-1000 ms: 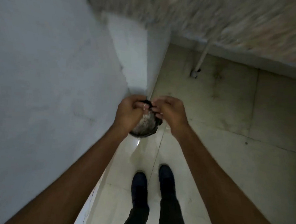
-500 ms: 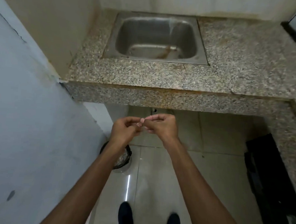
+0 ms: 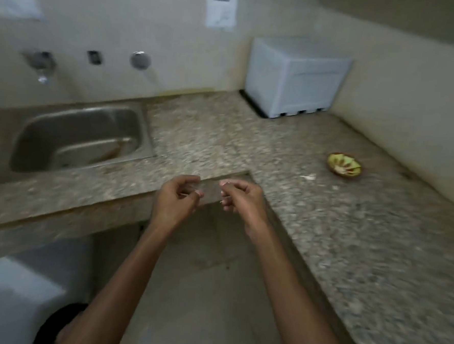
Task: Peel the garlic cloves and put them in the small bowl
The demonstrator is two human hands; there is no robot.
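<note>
Counter (image 3: 323,231): speckled granite, L-shaped, running along the back wall and down your right side. You stand in its inner corner.

White box (image 3: 295,77): on the counter in the far corner, against both walls.

Sink (image 3: 82,136): steel, set into the left stretch of the counter. A tap (image 3: 42,64) is on the wall above it.

Dark bin (image 3: 51,326): on the floor at lower left, partly hidden by your left arm. Contents not readable.

Hands: both raised in front of the counter's inner corner, apart, not touching each other or the counter.
- Left hand (image 3: 175,200): fingers curled inward, thumb near the fingertips. Too blurred to tell whether anything is held.
- Right hand (image 3: 241,196): fingers curled, thumb and forefinger pinching a pale bit (image 3: 225,183). Clove or skin, cannot tell.

Sheet of paper (image 3: 221,10): stuck high on the back wall. Print unreadable.

Small bowl (image 3: 351,160): green and yellow inside, brown outside, upright on the right arm of the counter, well apart from your hands. Pale pieces (image 3: 340,168) lie in it, which look like garlic cloves.

White scrap (image 3: 308,177): on the counter, near the bowl on its left.
</note>
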